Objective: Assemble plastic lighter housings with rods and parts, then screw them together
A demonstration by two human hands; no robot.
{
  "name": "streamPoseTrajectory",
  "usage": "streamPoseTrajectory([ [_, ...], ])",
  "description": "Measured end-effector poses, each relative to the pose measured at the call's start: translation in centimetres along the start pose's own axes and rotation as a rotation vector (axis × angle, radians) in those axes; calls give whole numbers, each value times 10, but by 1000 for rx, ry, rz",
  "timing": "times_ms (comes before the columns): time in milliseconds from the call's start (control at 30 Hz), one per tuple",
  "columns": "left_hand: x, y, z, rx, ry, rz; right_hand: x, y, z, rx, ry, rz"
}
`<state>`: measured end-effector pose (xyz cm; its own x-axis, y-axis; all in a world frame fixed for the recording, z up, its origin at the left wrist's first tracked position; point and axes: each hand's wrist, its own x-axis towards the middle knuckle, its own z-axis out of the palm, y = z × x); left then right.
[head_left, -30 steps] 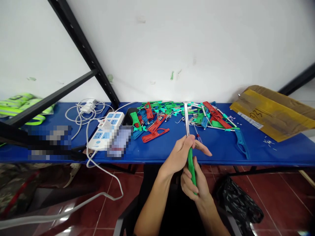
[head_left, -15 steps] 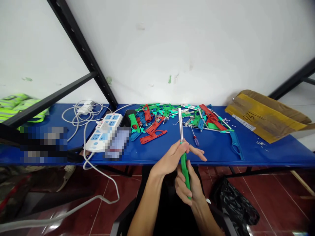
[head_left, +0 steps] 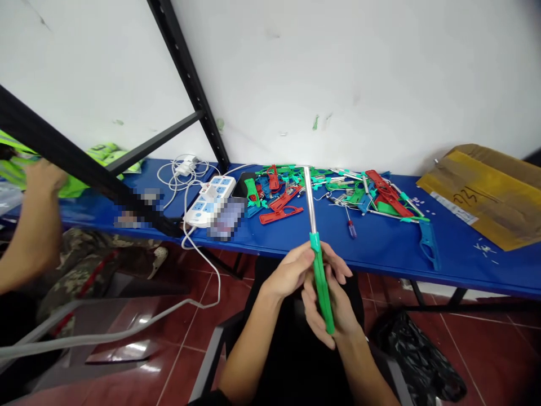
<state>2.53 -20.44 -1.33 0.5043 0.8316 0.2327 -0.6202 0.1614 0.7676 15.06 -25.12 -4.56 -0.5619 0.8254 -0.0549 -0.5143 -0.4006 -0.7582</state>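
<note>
A long-necked lighter (head_left: 322,287) with a green handle, a teal collar and a shiny metal tube is held upright in front of me, its tube pointing at the wall. My left hand (head_left: 295,269) grips the upper handle, thumb just below the collar and fingers passing behind. Lower down, my right hand (head_left: 333,307) is wrapped round the handle; some of its fingers are hidden behind it. Beyond the tube lies a pile of lighter parts, with red handle shells (head_left: 282,215), green ones and metal tubes. A small screwdriver (head_left: 351,228) rests in front of the pile.
A white power strip (head_left: 203,213) with trailing cables and a blurred phone-like item (head_left: 228,219) lie left on the blue table (head_left: 393,248). A cardboard box (head_left: 477,197) stands right. Black posts rise at left, where another person's arm (head_left: 36,225) reaches over yellow-green fabric.
My view has swung left, bringing another person's arm in. My left hand has slid down from the collar and its fingers have curled in closer; the lighter now shows its collar.
</note>
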Motion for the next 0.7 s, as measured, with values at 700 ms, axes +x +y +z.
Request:
streamPoseTrajectory([
  [700, -4, 21, 18, 124, 336, 471, 22, -52, 42, -1370, 322, -1075],
])
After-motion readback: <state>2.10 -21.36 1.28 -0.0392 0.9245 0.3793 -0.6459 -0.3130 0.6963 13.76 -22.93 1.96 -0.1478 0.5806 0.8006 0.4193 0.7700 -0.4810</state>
